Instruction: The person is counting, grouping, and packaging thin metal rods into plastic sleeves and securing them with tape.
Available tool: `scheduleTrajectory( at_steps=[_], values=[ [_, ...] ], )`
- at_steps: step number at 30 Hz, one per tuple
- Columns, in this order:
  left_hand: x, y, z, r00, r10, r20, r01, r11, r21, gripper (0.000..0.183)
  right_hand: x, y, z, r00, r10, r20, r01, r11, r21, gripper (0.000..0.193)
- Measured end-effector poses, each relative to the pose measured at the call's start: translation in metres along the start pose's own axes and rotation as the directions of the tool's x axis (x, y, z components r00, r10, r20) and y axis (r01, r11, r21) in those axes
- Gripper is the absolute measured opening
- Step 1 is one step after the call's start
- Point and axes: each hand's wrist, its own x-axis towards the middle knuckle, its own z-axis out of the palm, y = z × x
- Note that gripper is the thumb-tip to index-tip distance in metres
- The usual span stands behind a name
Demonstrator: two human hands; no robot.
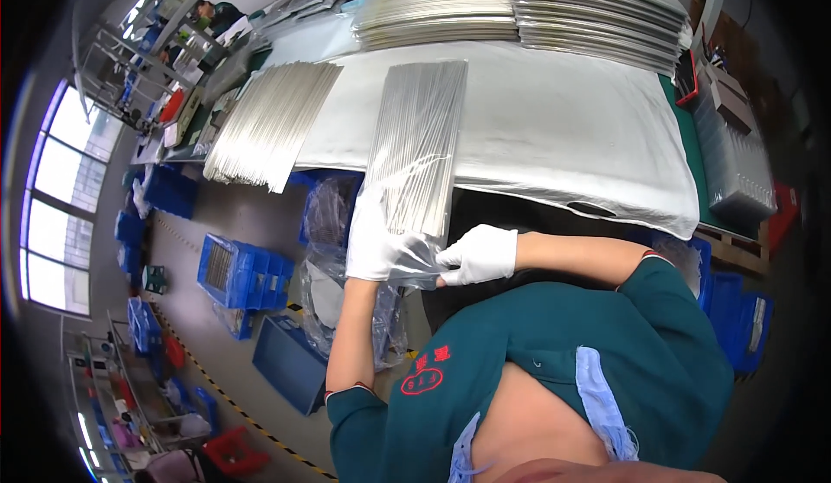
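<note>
A clear plastic bag [420,258] holds a flat bundle of thin silvery metal rods [415,145], which lies across the front edge of the white-covered table. The bag's near end hangs past the rods, over the table edge. My left hand [370,242], in a white glove, grips the bag's left side by the rod ends. On the other side my right hand [485,255], also gloved, pinches the loose plastic at the near end. A fanned layer of loose thin rods [273,124] rests on the table to the left, sticking out over its edge.
Tall stacks of silvery rod bundles [597,28] stand along the table's far side. A stack of clear trays [731,150] is at the right. Blue crates [247,271] and a blue bin [290,362] sit on the floor at left. Another person [223,20] is far back.
</note>
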Motion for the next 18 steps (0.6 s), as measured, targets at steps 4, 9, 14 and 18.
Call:
scheduleTrajectory(
  at_steps=[4, 9, 14, 18],
  values=[
    [0.011, 0.056, 0.014, 0.942, 0.276, 0.188, -0.328, 0.876, 0.354, 0.051, 0.005, 0.045, 0.019, 0.971, -0.076, 0.227, -0.033, 0.897, 0.441, 0.043],
    [0.008, 0.039, 0.017, 0.782, 0.346, 0.519, -0.486, 0.859, 0.159, 0.036, -0.013, 0.048, 0.017, 0.901, -0.107, 0.421, -0.163, 0.815, 0.556, 0.055],
    [0.027, 0.005, 0.016, 0.970, -0.006, 0.243, -0.076, 0.941, 0.328, 0.051, -0.037, 0.067, 0.027, 0.933, -0.033, 0.359, -0.293, 0.509, 0.809, 0.052],
    [0.075, 0.009, 0.038, 0.985, -0.069, 0.158, 0.008, 0.934, 0.358, 0.053, -0.020, 0.063, 0.030, 0.962, -0.086, 0.261, -0.215, 0.356, 0.909, 0.060]
  ],
)
